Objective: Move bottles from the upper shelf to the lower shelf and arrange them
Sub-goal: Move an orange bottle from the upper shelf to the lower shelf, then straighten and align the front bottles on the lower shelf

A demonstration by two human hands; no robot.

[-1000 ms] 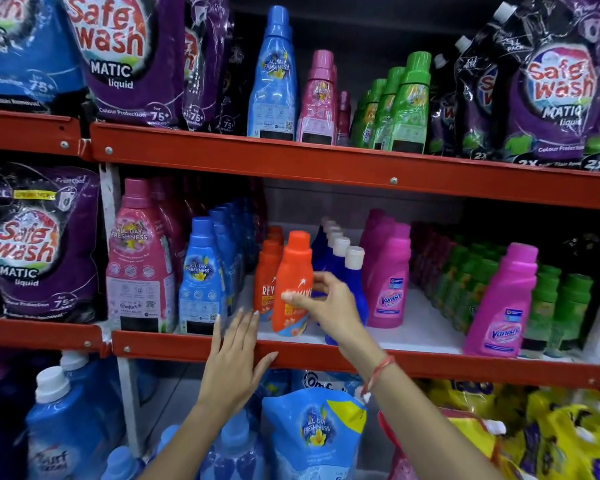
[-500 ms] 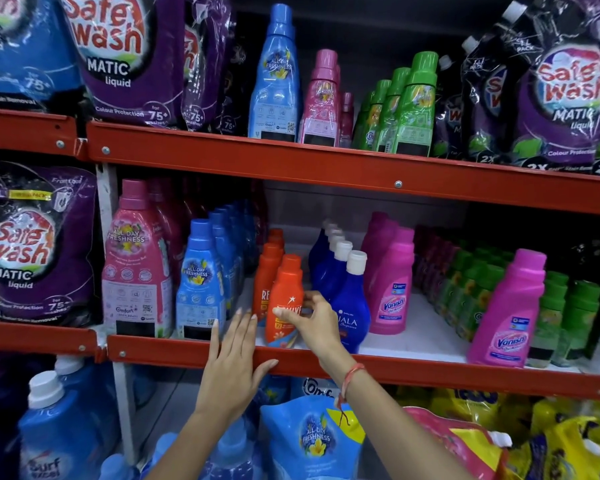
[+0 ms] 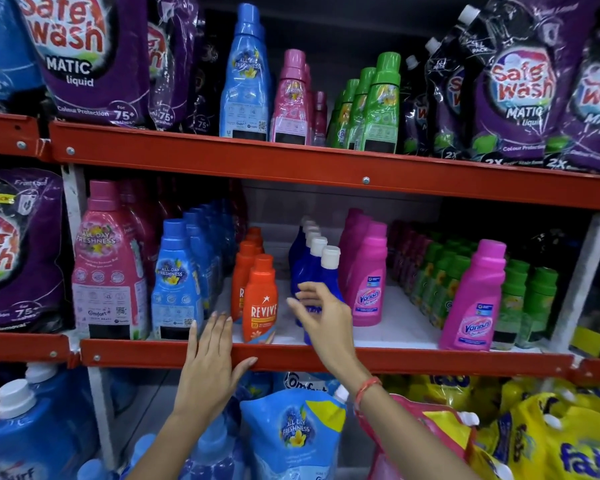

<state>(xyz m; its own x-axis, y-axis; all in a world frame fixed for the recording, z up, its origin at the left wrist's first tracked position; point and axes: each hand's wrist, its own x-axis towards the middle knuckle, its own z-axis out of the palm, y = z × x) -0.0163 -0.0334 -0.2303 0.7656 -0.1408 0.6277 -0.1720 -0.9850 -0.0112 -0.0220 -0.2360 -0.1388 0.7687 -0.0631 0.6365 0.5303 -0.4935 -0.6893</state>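
On the upper shelf (image 3: 222, 157) stand a tall light-blue bottle (image 3: 245, 84), pink bottles (image 3: 291, 98) and a row of green bottles (image 3: 381, 105). An orange Revive bottle (image 3: 261, 299) stands upright at the front of the lower shelf (image 3: 430, 362), heading a short orange row. To its right runs a row of dark blue bottles with white caps (image 3: 328, 268). My right hand (image 3: 323, 320) hovers with fingers apart in front of the first dark blue bottle, just right of the orange one, holding nothing. My left hand (image 3: 210, 362) lies flat on the lower shelf's red front rail.
The lower shelf also holds large pink (image 3: 108, 268) and blue (image 3: 175, 285) Comfort bottles on the left, and pink Vanish bottles (image 3: 368, 282) and green bottles (image 3: 444, 278) on the right. Purple Safe Wash pouches (image 3: 84, 57) flank both shelves. Refill pouches (image 3: 295, 431) sit below.
My right hand has let go of the orange Revive bottle and moved right, in front of the dark blue bottle. The orange bottle now stands free. My left hand stays on the rail.
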